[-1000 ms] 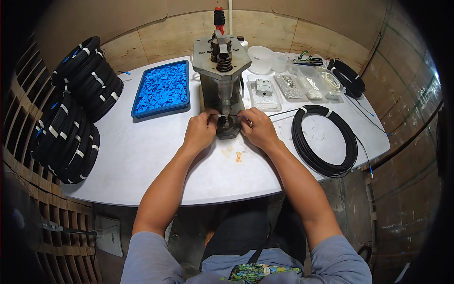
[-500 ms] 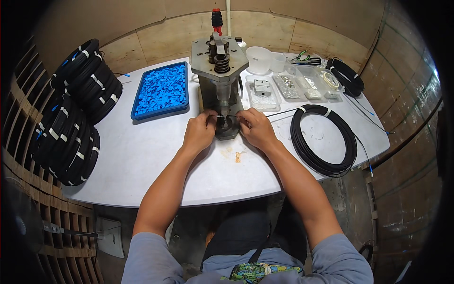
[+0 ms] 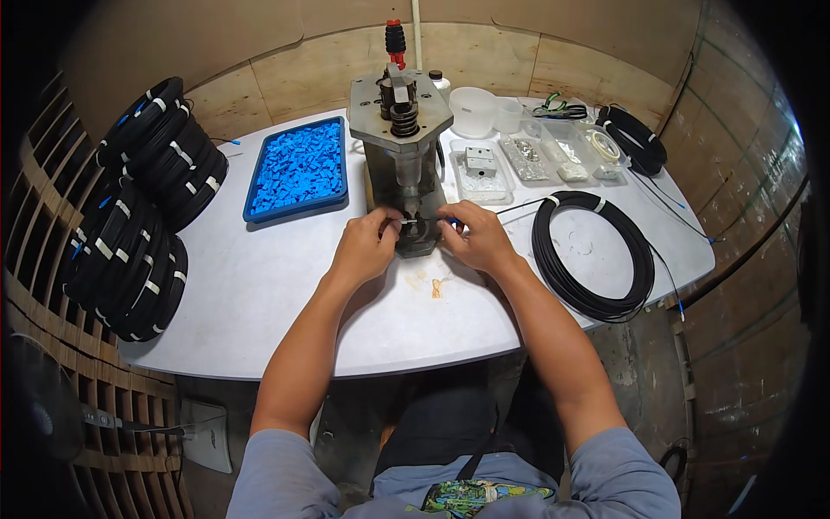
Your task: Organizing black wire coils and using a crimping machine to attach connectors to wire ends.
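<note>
A metal bench press stands in the middle of the table, its plunger pointing down at a round base. Both my hands are at its foot, one on each side. My left hand is closed in a pinch, with a small pale piece at its fingertips too tiny to name. On the other side, my right hand pinches the end of a black cable, where a bit of blue shows at the fingertips. That cable runs right to a large black coil tied with white tape.
At left rear stands a blue tray of small blue parts. Stacked cable coils line the left edge. Behind to the right are clear boxes of small parts, a metal block, tubs and green-handled pliers.
My hands have shifted slightly at the press base. Blue now shows at my right fingertips, and the pale piece by my left fingers is plainer. The view has tilted a little.
</note>
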Tool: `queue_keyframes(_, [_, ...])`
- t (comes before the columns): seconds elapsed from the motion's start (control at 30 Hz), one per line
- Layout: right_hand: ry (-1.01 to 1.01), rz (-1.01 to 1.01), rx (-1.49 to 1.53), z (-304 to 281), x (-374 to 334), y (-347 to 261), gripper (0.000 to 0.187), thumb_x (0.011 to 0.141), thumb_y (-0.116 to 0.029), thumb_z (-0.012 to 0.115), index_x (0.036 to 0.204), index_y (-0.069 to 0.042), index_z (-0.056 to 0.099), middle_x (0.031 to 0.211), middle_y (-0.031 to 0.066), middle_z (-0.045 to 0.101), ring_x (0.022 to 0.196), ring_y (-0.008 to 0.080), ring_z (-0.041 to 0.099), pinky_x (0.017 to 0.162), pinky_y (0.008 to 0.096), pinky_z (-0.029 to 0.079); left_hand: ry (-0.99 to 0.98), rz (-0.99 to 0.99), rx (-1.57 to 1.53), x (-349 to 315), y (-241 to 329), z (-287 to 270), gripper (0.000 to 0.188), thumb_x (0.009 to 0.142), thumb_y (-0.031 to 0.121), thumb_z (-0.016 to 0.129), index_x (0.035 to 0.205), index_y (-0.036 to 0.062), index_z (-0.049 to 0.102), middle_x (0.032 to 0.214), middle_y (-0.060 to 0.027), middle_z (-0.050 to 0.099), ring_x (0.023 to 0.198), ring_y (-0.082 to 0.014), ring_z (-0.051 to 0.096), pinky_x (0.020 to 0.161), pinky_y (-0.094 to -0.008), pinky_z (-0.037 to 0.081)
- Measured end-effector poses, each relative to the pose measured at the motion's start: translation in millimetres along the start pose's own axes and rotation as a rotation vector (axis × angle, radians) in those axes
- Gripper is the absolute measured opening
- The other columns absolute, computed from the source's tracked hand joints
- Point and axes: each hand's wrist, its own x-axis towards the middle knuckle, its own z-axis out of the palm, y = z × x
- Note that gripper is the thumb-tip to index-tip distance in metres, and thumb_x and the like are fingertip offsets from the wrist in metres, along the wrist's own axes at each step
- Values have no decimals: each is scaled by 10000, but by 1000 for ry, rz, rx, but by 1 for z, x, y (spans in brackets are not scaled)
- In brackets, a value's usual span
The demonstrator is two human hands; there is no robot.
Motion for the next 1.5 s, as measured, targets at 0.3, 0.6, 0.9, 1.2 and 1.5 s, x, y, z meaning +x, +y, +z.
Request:
queue_keyframes(0.3, [-195, 11, 58, -17, 0, 5, 173, 816, -168, 710, 930, -44, 753, 853, 117, 713, 716, 259, 703, 676, 351, 566, -142, 4, 24, -4, 22, -11, 215, 935, 125, 624, 1059, -25, 716, 894, -201, 756, 751, -302, 725, 723, -377, 570])
queue_keyframes(0.6, [-260, 26, 83, -26, 0, 4, 189, 791, -165, 734, 933, -43, 758, 839, 116, 726, 750, 238, 719, 695, 339, 576, -150, 34, 1, -6, 21, -10, 212, 939, 131, 631, 1062, -22, 713, 889, -196, 756, 737, -286, 717, 706, -367, 566])
queue_keyframes(0.9, [-161, 10, 150, -21, 0, 5, 125, 804, -115, 748, 908, -46, 748, 808, 78, 715, 711, 189, 680, 694, 306, 547, -142, 116, -30, -6, 27, -15, 197, 948, 160, 654, 1009, -22, 696, 830, -152, 742, 710, -236, 701, 639, -337, 548])
queue_keyframes(1.2, [-178, 7, 126, -22, 0, 3, 110, 793, -107, 772, 876, -43, 738, 782, 68, 688, 703, 171, 664, 667, 302, 528, -110, 139, 1, -7, 21, -10, 186, 948, 138, 637, 1012, -27, 694, 828, -172, 740, 725, -265, 715, 651, -349, 550])
queue_keyframes(1.5, [-158, -22, 134, -19, 0, 3, 128, 814, -113, 786, 901, -40, 728, 815, 86, 703, 730, 198, 687, 676, 307, 541, -113, 124, -45, -8, 23, -11, 186, 960, 145, 637, 1011, -25, 692, 803, -162, 735, 706, -239, 709, 643, -336, 546])
